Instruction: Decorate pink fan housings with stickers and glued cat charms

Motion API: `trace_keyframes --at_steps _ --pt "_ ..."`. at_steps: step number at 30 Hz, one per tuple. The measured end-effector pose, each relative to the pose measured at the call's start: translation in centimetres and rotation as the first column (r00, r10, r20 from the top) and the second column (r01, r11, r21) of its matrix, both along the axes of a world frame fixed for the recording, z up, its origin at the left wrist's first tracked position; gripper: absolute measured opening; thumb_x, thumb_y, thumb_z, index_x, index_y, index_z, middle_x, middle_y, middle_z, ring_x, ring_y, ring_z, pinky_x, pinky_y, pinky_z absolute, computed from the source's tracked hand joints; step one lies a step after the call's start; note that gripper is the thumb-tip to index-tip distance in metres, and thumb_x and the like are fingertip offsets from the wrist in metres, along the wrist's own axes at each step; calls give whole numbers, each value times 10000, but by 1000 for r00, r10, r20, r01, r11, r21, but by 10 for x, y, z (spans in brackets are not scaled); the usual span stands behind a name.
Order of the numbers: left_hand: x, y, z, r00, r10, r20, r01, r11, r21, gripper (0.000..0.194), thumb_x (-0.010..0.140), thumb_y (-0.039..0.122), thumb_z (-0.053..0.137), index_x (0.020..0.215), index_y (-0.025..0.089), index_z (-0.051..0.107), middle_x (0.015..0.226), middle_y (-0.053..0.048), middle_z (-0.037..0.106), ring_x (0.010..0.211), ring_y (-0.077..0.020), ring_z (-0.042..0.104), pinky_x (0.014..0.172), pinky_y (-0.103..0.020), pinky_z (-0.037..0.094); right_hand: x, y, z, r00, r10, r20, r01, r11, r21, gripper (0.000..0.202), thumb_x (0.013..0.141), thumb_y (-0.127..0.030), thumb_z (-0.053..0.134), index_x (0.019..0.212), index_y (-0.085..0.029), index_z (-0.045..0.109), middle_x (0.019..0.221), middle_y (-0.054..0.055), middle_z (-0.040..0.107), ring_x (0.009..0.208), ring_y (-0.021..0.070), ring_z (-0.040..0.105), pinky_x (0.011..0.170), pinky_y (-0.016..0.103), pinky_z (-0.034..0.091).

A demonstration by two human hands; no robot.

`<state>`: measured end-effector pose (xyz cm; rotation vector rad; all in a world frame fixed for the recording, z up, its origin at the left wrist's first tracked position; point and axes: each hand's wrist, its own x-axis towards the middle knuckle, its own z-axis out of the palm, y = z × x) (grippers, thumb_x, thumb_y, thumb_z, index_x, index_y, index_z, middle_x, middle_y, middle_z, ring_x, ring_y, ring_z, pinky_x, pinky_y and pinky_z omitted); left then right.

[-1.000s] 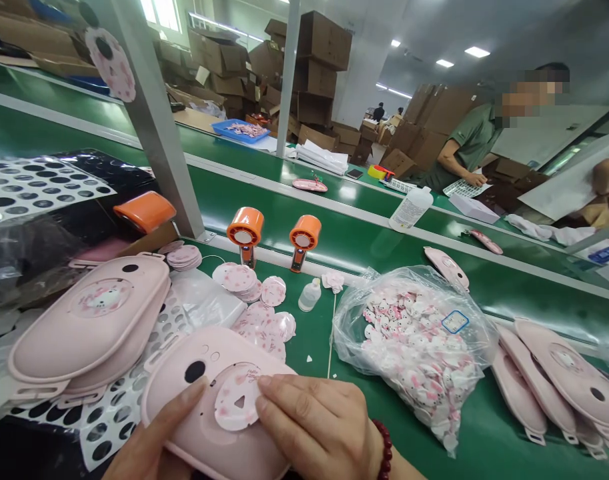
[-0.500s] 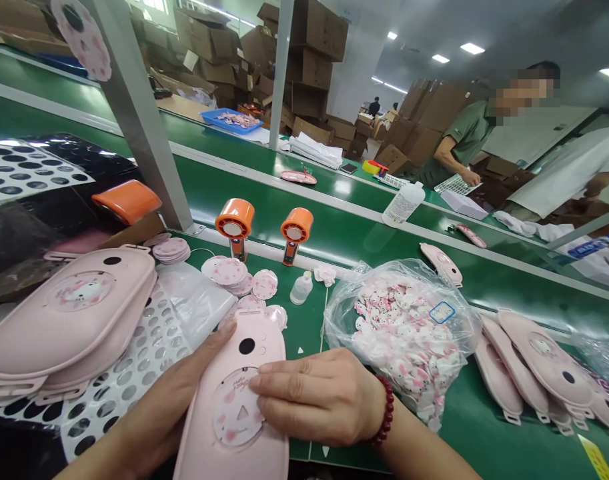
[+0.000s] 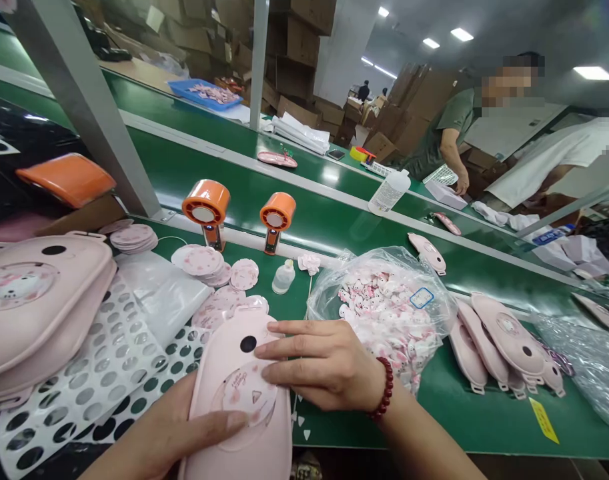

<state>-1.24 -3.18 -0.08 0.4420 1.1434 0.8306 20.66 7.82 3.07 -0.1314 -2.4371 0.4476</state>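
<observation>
A pink rounded plastic casing (image 3: 241, 453) with a black dot near its top is tilted up toward me at the bottom middle. My left hand (image 3: 184, 417) grips its left side, the thumb lying across the front at the lower edge of a printed round disc (image 3: 249, 393). This disc has a small triangular hole and sits askew over the circular recess. My right hand (image 3: 324, 363) lies with fingers stretched and spread over the casing's right side, fingertips at the disc's upper right edge and near the black dot. Its thumb is hidden.
Stacked pink casings (image 3: 44, 320) stand left, on punched white sheets (image 3: 114, 353). Beyond are printed discs (image 3: 199, 260), two orange handheld fans (image 3: 207, 203) and a small bottle (image 3: 284, 277). A clear bag of small pieces (image 3: 384, 300) and more casings (image 3: 509, 333) lie right. A co-worker (image 3: 454, 127) stands across.
The disc has shifted and turned askew in the recess. My left thumb has come onto the casing's front, and my right fingers have spread out. The view has swung to the right.
</observation>
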Motion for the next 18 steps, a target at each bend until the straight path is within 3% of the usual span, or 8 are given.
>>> trace_keyframes --at_steps 4,8,12,15,18 --pt "6 5 3 1000 22 17 -23 1000 20 1088 575 375 900 1490 220 332 936 -30 791 744 -237 704 683 -325 552 -7 -12 -2 994 -101 41 104 990 -89 272 1000 -323 526 1066 -141 717 1210 103 730 1174 160 674 1214 336 362" --pt "9 6 9 999 41 -12 -40 999 24 1110 561 383 909 1482 190 321 897 -22 793 817 -254 722 734 -335 573 -10 -24 -4 982 -184 51 188 978 -89 268 1006 -382 555 1030 -199 749 1247 93 716 1215 163 647 1188 344 392" --pt "13 6 12 999 26 -24 -26 999 19 1162 548 436 900 1499 177 286 1018 -82 793 961 -354 726 770 -410 586 -5 -26 -3 983 -126 135 144 980 -135 282 1028 -354 498 1066 -242 754 1335 69 670 1306 158 581 1229 380 306" --pt "15 7 11 1000 13 -9 -13 1000 18 1173 547 425 902 1506 184 271 1022 -90 792 935 -354 730 747 -406 580 0 -23 -2 979 -86 184 119 977 -175 299 1040 -360 479 1124 -243 741 1427 80 598 1375 164 512 1257 419 215" --pt "14 8 10 1000 -4 -29 5 1000 26 1113 575 422 894 1490 180 307 985 -80 796 862 -301 736 738 -377 574 3 -20 -3 979 -122 163 154 967 -202 308 1021 -404 515 1151 -223 727 1428 99 594 1367 170 522 1262 426 193"
